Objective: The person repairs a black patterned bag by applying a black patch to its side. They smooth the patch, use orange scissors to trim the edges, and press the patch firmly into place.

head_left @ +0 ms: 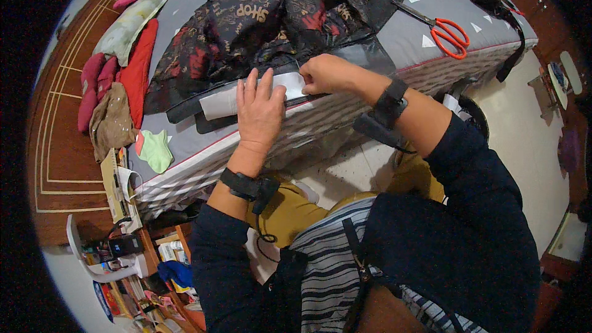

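Note:
Dark fabric [265, 18] with gold and red print lies bunched on the bed, with smooth black edging [364, 55] at its near side. Along the bed's front edge, a white strip [219, 105] rests over the black edging. My left hand [259, 108] presses on this strip, fingers stretched out and slightly apart. To its right, my right hand [327, 75] is closed in a pinch at the strip's other end. What sits between those fingertips is too small to make out. Scissors with orange handles [450, 37] lie on the bed to the right, blades toward the fabric.
On the bed's left side are a red cloth [137, 74], a pale pillow [132, 24], a brown cloth [112, 123] and a light green sock [157, 150]. A cluttered shelf [148, 259] stands at lower left. A black strap [510, 43] hangs over the bed's right corner.

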A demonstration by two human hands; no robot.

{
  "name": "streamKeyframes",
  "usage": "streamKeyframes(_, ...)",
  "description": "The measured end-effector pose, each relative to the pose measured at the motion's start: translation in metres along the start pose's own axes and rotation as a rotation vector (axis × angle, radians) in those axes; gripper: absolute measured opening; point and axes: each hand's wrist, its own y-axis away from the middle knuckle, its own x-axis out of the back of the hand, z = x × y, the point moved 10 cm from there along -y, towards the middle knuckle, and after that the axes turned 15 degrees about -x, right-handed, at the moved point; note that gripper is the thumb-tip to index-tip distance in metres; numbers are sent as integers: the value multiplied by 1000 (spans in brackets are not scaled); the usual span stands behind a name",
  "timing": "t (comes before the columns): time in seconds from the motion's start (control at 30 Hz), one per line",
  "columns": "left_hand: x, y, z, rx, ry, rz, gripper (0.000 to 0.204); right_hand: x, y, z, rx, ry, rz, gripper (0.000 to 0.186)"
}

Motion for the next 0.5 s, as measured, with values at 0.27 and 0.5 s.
streamKeyframes(0.27, -11, 13, -8, 133, -5, -34, 25, 13, 13, 6, -104, -175, 76, 40)
streamKeyframes(0.5, -12, 15, -9, 163, 3, -18, 26, 25, 20, -2, 147, -187, 289, 62)
